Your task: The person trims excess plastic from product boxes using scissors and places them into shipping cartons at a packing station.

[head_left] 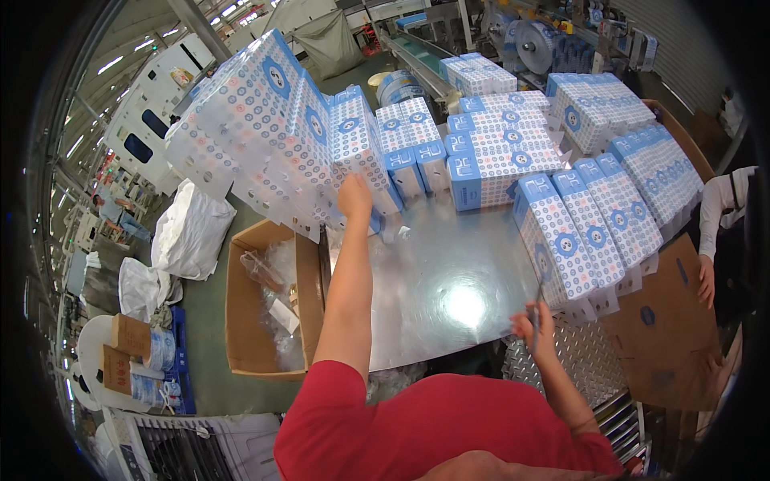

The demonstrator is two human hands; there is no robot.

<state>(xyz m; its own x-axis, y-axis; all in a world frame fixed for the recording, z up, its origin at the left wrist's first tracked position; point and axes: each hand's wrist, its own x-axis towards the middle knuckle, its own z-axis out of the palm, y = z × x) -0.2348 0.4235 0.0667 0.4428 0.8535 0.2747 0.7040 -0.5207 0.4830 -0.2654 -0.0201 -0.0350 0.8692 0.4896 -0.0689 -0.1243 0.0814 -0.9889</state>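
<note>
My left hand (355,195) reaches forward, its fingers curled against a white-and-blue printed pack (356,141) beside a tall stack of similar packs (258,132). Its fingertips are hidden, so whether they grip the pack cannot be seen. Near the front edge of the shiny metal table (421,288), my right hand (541,333) holds a thin dark tool (533,327), blurred and not clear in kind. Two smaller packs (415,150) stand just right of my left hand. More packs lie in a row (511,150) farther right.
An open cardboard box (240,300) with clear plastic scraps stands left of the table. Rows of packs (592,234) line the right side. Beyond them, another person's hand (707,281) is near a brown cardboard sheet (656,337). A conveyor (421,54) runs behind the table.
</note>
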